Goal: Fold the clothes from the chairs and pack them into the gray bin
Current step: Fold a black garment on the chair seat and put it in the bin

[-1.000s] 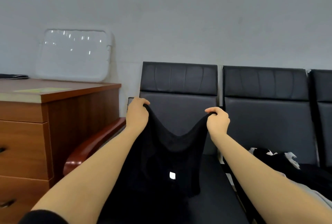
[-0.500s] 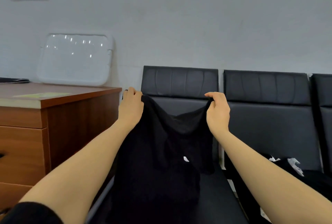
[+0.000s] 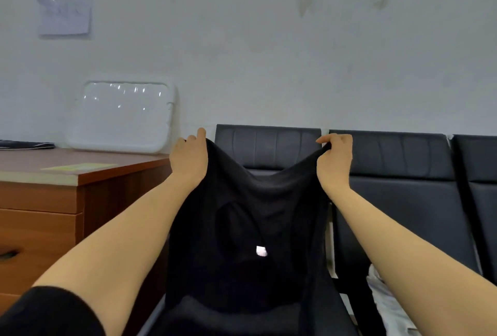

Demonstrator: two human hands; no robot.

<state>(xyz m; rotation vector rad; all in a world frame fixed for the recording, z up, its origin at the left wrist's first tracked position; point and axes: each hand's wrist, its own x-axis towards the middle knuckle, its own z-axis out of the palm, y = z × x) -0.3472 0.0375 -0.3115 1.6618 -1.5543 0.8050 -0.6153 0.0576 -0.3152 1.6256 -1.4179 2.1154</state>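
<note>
In the middle of the frame, the left hand [image 3: 189, 159] and the right hand [image 3: 335, 159] each pinch a top corner of a black shirt [image 3: 250, 228] and hold it up in front of the black chairs [image 3: 387, 174]. The shirt sags between the hands and hangs down to the bottom of the frame, with a small white tag [image 3: 261, 251] on it. On the left stands a brown desk [image 3: 88, 171], and a white tray [image 3: 121, 116] leans on the wall behind it.
</note>
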